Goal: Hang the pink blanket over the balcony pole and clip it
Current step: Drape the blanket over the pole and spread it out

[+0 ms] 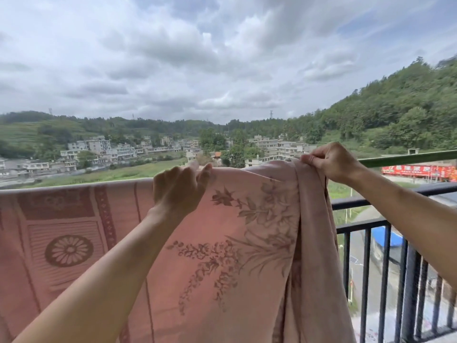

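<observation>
The pink blanket (235, 243), with darker flower and wheel patterns, hangs draped over the green balcony pole (408, 158), which shows bare only to the right. My left hand (176, 186) pinches the blanket's top fold near the middle. My right hand (330, 162) grips the bunched right edge of the blanket at pole height. The left part of the blanket lies spread flat along the pole. No clip is in view.
A black metal balcony railing (385, 226) with vertical bars stands below and behind the pole on the right. Beyond it lie a street, a blue roof (385, 240), buildings, green hills and a cloudy sky.
</observation>
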Demonstrator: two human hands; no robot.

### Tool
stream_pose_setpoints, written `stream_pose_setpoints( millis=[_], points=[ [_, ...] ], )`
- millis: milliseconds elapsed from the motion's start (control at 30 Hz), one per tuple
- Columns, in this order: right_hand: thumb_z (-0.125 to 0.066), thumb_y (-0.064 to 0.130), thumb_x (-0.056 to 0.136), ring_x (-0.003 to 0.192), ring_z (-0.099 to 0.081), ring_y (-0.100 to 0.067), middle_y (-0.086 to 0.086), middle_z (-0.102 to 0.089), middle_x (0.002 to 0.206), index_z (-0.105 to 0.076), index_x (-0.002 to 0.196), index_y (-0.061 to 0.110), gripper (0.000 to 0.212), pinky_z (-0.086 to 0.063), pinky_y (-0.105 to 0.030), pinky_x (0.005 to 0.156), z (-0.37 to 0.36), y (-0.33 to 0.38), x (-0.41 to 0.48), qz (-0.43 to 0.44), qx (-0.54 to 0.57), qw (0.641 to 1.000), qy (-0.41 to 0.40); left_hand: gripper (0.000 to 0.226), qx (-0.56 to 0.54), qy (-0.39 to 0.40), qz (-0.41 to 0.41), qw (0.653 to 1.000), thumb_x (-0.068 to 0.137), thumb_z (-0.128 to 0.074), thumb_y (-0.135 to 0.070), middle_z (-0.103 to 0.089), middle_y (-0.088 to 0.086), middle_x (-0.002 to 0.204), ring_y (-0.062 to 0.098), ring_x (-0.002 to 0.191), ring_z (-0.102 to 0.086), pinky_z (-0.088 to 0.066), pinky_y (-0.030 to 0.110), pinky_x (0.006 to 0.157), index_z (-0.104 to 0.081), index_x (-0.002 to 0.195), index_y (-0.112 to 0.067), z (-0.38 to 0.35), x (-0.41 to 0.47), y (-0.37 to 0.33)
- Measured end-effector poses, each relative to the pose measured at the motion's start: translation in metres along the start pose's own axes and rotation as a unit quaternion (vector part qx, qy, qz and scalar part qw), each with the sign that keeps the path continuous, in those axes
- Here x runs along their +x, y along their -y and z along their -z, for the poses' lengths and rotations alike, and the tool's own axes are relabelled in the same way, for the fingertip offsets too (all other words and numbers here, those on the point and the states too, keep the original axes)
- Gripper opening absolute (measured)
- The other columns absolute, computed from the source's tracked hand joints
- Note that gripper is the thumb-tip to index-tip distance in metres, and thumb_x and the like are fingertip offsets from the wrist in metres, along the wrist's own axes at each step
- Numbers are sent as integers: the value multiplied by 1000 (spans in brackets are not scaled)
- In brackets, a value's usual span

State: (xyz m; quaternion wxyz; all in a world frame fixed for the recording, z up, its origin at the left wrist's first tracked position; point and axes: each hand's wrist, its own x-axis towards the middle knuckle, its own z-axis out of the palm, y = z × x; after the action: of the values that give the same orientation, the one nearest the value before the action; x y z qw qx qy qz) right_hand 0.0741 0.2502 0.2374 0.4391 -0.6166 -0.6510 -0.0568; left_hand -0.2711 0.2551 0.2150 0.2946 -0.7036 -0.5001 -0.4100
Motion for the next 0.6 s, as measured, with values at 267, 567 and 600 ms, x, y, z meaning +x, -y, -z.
stream_pose_setpoints(
  millis=[267, 567, 600],
  points=[
    [-61, 45, 74, 87, -66, -27, -12, -72, 92, -69, 74, 11, 35, -52, -37, 81, 48, -87, 76, -220, 0, 961, -169, 58, 23, -15, 41, 999, 96, -22, -57, -64, 5, 63, 22, 55, -53, -33, 28, 55, -63, 89, -16, -3, 2, -3],
    [-45, 67, 85, 75, -61, -25, -5, -67, 81, -64, 77, 11, 60, -48, -33, 69, 38, -39, 17, 17, -12, 997, 80, 55, 51, -34, 54, 997, 93, -25, -52, -56, 7, 57, 22, 53, -44, -29, 28, 54, -60, 75, -14, -5, 0, -5],
    [-39, 72, 84, 67, -59, -25, -7, -63, 70, -58, 66, 10, 68, -45, -32, 62, 35, -47, 10, 27, -32, 996, 73, 56, 54, -35, 54, 996, 92, -24, -53, -60, 10, 59, 23, 53, -47, -31, 29, 55, -60, 75, -14, -5, 0, -3]
  ],
)
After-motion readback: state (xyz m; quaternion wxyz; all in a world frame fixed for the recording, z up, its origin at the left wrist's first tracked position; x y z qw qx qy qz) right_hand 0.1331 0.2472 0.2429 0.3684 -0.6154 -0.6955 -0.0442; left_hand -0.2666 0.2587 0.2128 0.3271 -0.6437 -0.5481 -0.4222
